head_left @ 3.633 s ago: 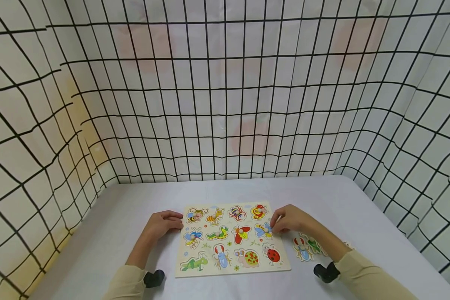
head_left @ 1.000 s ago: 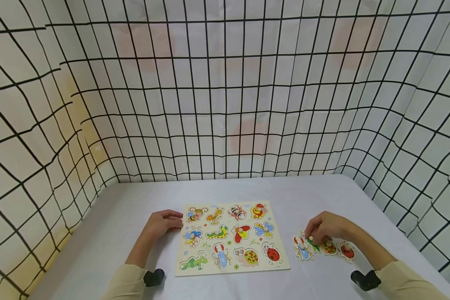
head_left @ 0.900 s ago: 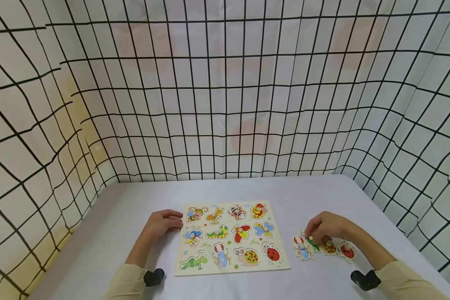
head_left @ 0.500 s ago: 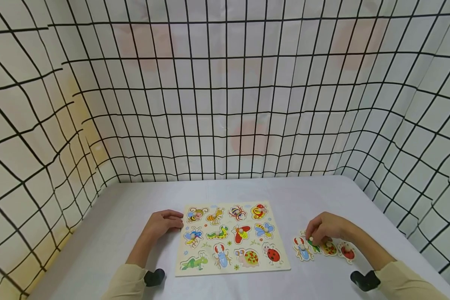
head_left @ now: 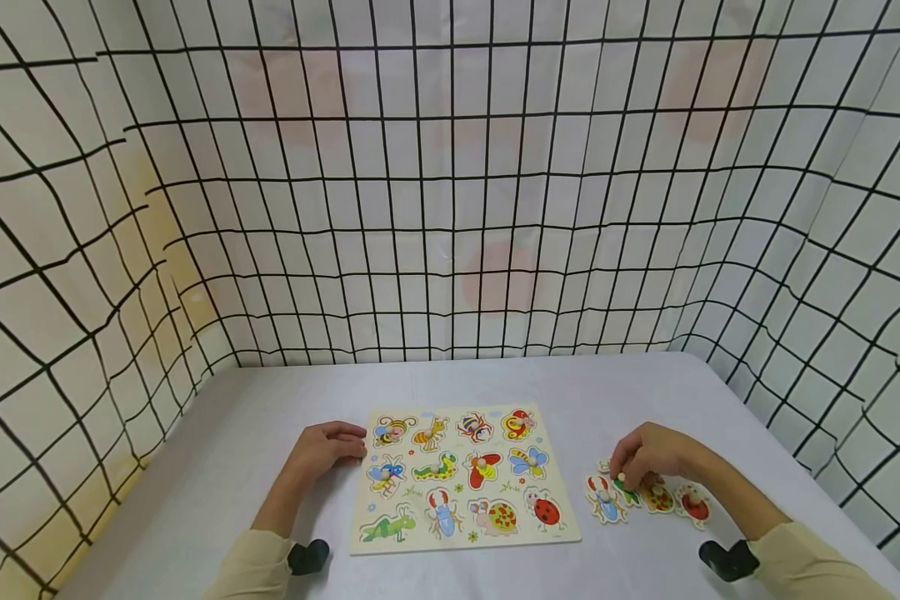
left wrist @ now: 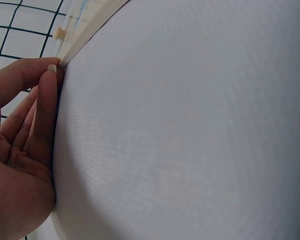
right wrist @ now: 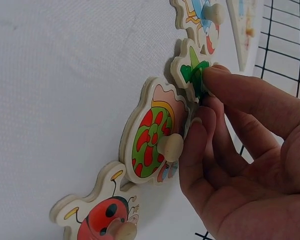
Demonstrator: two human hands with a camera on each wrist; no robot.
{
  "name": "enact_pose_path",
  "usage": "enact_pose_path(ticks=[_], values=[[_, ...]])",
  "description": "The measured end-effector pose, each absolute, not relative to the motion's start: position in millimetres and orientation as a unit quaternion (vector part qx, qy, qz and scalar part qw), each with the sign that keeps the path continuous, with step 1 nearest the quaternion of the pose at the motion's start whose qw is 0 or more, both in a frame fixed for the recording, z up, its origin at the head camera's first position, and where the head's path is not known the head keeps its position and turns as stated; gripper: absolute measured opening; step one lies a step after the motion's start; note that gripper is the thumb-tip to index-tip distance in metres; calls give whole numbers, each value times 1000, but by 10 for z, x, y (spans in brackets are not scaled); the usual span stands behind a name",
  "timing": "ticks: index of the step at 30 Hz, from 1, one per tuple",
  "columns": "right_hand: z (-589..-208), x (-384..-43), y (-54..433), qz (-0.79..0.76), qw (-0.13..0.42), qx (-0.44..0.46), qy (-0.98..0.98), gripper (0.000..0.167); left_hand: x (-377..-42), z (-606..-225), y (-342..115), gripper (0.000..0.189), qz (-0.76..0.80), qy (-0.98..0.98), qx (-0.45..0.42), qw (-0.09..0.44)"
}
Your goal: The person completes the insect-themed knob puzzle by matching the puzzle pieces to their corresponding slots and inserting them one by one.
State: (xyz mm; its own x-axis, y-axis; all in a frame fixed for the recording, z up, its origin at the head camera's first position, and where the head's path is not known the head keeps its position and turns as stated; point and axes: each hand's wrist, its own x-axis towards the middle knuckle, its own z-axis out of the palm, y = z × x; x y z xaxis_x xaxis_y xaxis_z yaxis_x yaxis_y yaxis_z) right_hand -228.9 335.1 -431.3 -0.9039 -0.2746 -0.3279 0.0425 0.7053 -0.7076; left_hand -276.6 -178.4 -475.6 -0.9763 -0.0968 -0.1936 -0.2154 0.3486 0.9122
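A pale insect puzzle board (head_left: 420, 504) lies flat on the table. Knobbed pieces fill its upper two rows; its bottom row shows knobless pictures. My left hand (head_left: 326, 447) rests by the board's left edge, thumb and index fingertips touching the corner in the left wrist view. Off the board's right side, my right hand (head_left: 652, 452) pinches a green grasshopper piece (right wrist: 190, 70) with thumb and fingers, which cover its knob in the right wrist view. Beside it lie a blue beetle piece (head_left: 602, 500), a snail piece (right wrist: 150, 140) and a ladybug piece (right wrist: 102, 217), all knob up.
A white cloth covers the table (head_left: 270, 400). White walls with a black grid (head_left: 450, 208) enclose it at the back and both sides. Black wrist cameras (head_left: 727, 560) sit by each sleeve cuff.
Since the earliest frame my right hand has left the blue-winged bee piece on the board and moved right to the loose pieces, taking hold of the grasshopper piece. My left hand stays put.
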Motion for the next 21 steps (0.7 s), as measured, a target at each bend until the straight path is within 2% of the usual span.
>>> enact_pose_path(ticks=[8, 21], values=[[-4284, -2313, 3320, -367, 209, -41, 905, 15, -2785, -4790, -1799, 25, 561, 821, -93, 53], [-4241, -2362, 3296, -368, 206, -55, 905, 15, -2777, -4781, -1793, 25, 558, 822, -96, 54]])
